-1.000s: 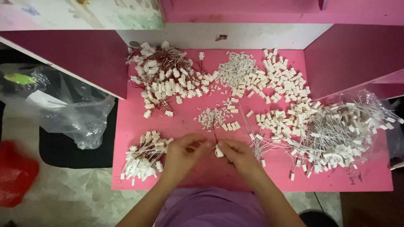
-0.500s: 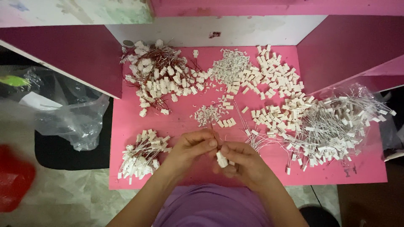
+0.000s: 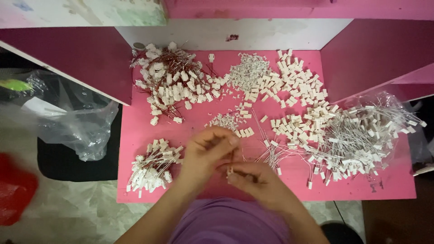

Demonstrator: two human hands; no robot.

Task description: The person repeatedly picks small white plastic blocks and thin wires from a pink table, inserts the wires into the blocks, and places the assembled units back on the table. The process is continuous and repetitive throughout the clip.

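My left hand (image 3: 205, 153) and my right hand (image 3: 255, 180) meet over the front middle of a pink table (image 3: 199, 117). Between their fingertips sits a small white connector (image 3: 230, 171) with a thin wire; the right hand pinches it and the left hand's fingers close on the wire just above it. A small bundle of white connectors with wires (image 3: 151, 167) lies just left of my left hand. A little heap of tiny white pieces (image 3: 224, 121) lies just beyond the hands.
A pile of connectors with reddish wires (image 3: 174, 86) sits at the back left, loose white housings (image 3: 296, 83) at the back middle, and a large spread of white-wired connectors (image 3: 357, 135) on the right. A clear plastic bag (image 3: 77, 122) hangs off the left edge. Dark pink side panels flank the table.
The hands have shifted slightly right and closer together, and the white connector has moved from the right fingertips into the gap between both hands.
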